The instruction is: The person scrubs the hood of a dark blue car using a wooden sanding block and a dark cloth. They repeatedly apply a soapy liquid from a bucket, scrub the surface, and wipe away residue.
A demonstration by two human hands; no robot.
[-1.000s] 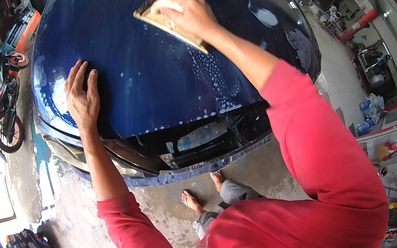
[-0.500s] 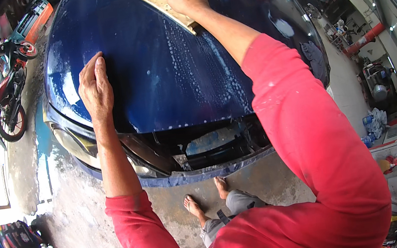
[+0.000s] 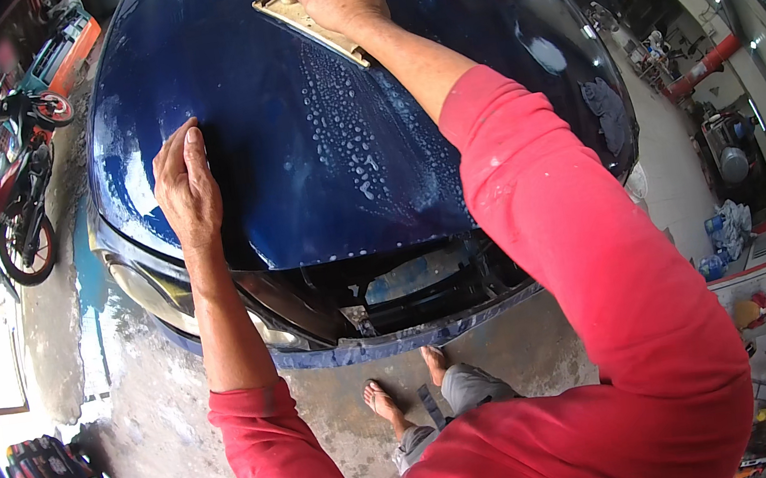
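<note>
My right hand (image 3: pixel 344 2) is closed on a long, flat tan sanding block (image 3: pixel 304 24) by its rounded white grip. The block lies slantwise against the dark blue car hood (image 3: pixel 265 148), toward its far side. Below it, wet streaks and whitish droplets spread over the paint. My left hand (image 3: pixel 187 183) rests on the hood's left part, fingers stretched out close together, with no tool in it. The block's face against the hood is hidden.
A gap with dark parts shows between the hood's front edge and the blue bumper (image 3: pixel 396 341). A headlight (image 3: pixel 143 290) sits at the left corner. A grey cloth (image 3: pixel 606 113) lies on the hood's right side. Motorcycles (image 3: pixel 26 209) stand at the left.
My right hand and the sanding block have shifted slightly left. The wet streaks look more smeared on their right side. My left hand stays on the hood, a little lower in view.
</note>
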